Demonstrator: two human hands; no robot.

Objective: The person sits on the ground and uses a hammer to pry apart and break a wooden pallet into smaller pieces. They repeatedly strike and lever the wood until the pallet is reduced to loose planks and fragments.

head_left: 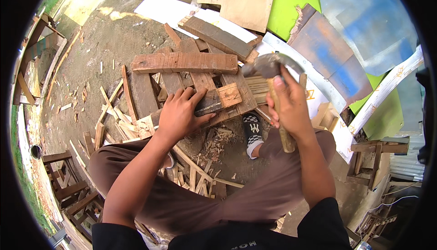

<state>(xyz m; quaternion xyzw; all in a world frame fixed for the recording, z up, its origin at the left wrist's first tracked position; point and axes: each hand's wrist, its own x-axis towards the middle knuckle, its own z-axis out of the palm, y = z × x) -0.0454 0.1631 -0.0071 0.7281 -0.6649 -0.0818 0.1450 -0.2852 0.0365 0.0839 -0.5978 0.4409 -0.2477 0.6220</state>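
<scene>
My left hand (179, 112) grips a short wooden beam (208, 103) with a dark weathered side and pale, freshly cut patches at both ends. The beam lies across a stack of boards (149, 94) in front of me. To its right, my right hand (290, 102) is wrapped around the wooden handle of a hammer (268, 66), thumb along the handle. The dark metal head, curved at one end, is held up above the boards, apart from the beam. Just beyond the left hand, a thick reddish-brown beam (184, 62) rests across the stack.
Wood chips (217, 143) and thin offcuts (195, 177) litter the ground between my feet. A long grey-brown beam (217, 36) lies farther back, near a plywood sheet (236, 0). Blue-stained panels (364, 18) are at the far right, wooden frames (73, 191) at the left.
</scene>
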